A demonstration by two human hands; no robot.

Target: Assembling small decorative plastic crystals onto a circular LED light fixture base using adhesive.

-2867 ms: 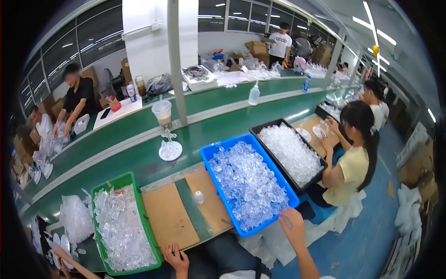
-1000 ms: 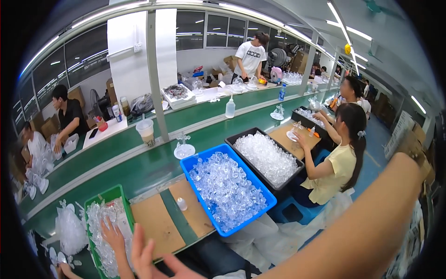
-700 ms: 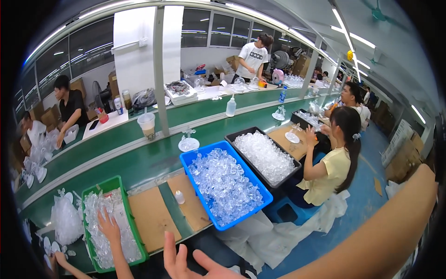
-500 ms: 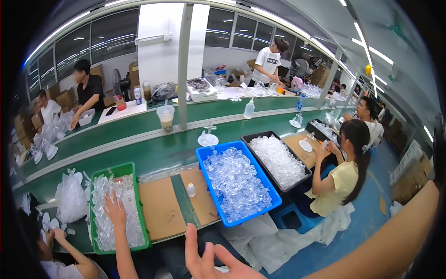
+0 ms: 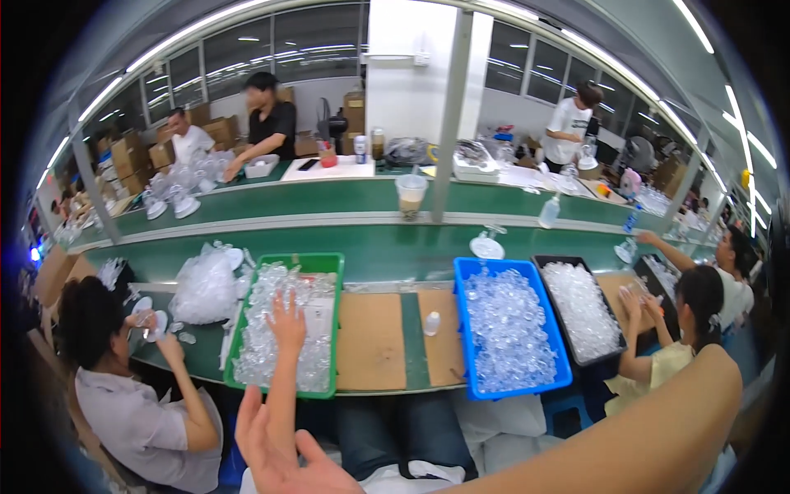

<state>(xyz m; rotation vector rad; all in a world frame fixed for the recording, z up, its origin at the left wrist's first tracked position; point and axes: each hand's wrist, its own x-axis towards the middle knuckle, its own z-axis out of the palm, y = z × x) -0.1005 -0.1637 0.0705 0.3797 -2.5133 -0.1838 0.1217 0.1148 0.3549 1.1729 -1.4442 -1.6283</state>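
Spread over the clear plastic pieces in the green tray (image 5: 338, 329) is my left hand (image 5: 286, 323), its fingers apart and nothing visible in its grasp. My right hand (image 5: 284, 453) hangs low in front, by my left forearm, with fingers stretched and nothing held. Its forearm reaches in from the right. The clear plastic pieces (image 5: 271, 362) fill most of the green tray, beside a pale flat piece at its right side. To the right stands a blue tray (image 5: 564, 362) heaped with clear bluish pieces (image 5: 506, 329). Between the trays, a small white bottle (image 5: 432, 323) stands on a brown board (image 5: 444, 362).
A plastic bag (image 5: 206, 284) lies left of the green tray. Beyond the blue tray is a black tray (image 5: 613, 350) of clear pieces. A person (image 5: 136, 395) handles clear parts at left; others sit at right. A cup (image 5: 410, 198) stands by a metal post (image 5: 451, 123).
The view has swung left, bringing the person at left further in. My right hand has moved left toward my left forearm. My left hand stays over the green tray.
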